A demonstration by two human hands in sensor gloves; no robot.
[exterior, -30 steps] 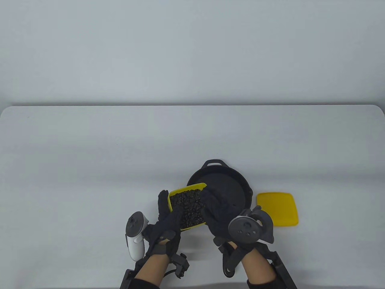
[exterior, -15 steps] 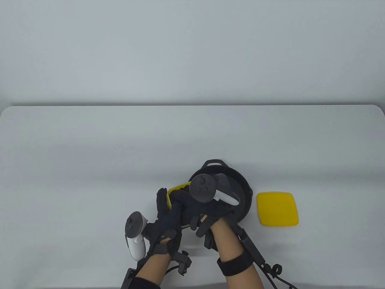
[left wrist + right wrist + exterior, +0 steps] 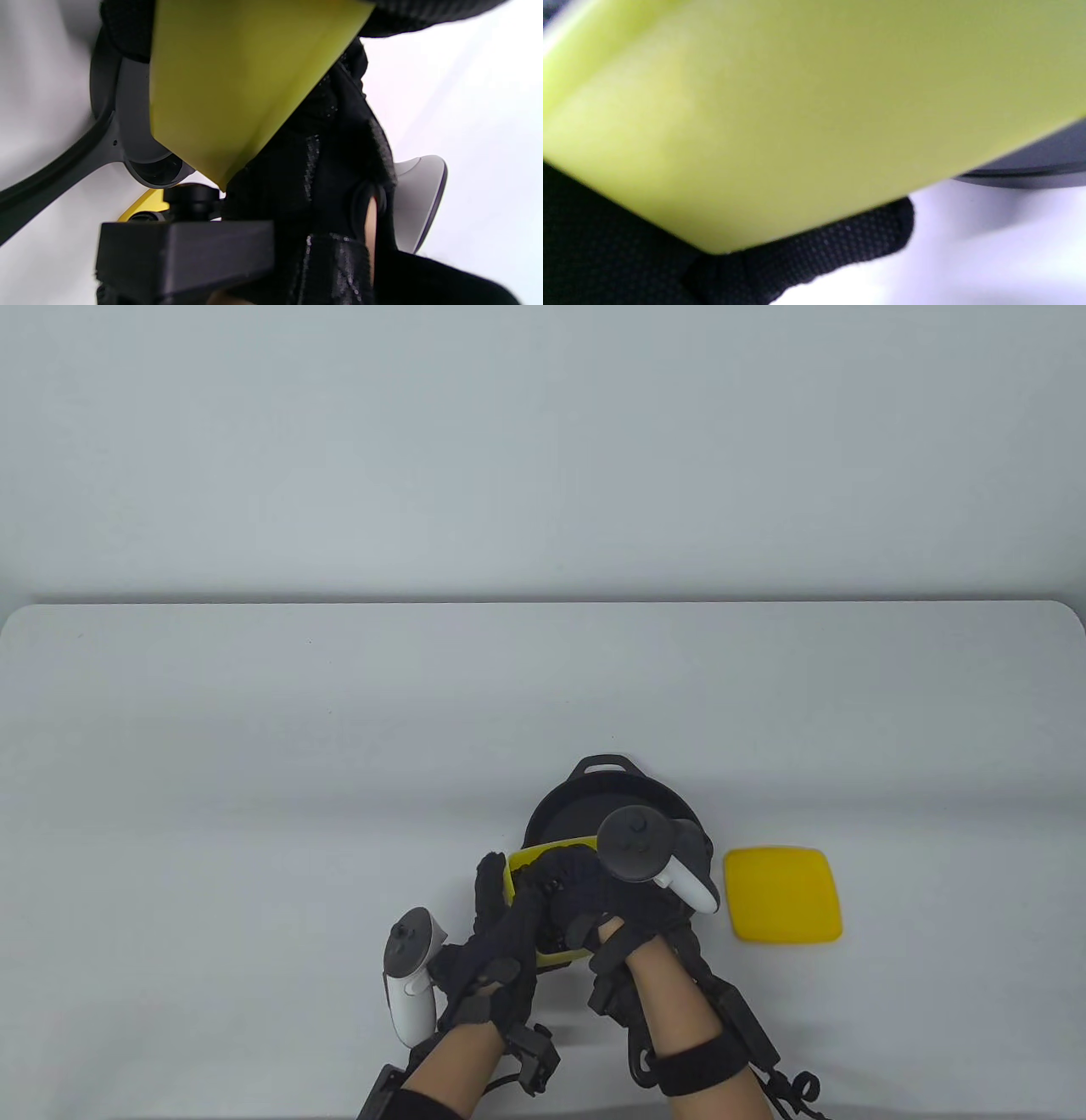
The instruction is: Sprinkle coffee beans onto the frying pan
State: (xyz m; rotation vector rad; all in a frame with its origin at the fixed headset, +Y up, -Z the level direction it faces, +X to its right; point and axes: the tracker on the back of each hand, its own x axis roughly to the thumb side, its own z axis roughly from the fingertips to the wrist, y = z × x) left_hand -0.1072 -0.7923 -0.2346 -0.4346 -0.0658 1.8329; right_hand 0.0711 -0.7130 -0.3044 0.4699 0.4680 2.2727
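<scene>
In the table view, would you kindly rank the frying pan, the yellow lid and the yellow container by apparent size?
1. Frying pan: largest, though the hands partly cover it.
2. Yellow lid: fully visible, flat on the table.
Yellow container: unranked against the lid, as only slivers show between the left hand and right hand, and it is held nearer the camera.

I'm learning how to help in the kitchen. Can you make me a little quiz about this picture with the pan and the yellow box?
1. True or false: the yellow lid sits on the yellow container.
2. Which hand reaches into the container from above? A) left hand B) right hand
3. Fill in: the lid lies on the table to the ____ of the frying pan.

Key: 1 false, it lies on the table beside the pan. 2 B; the left hand holds the container. 3 right.
</scene>
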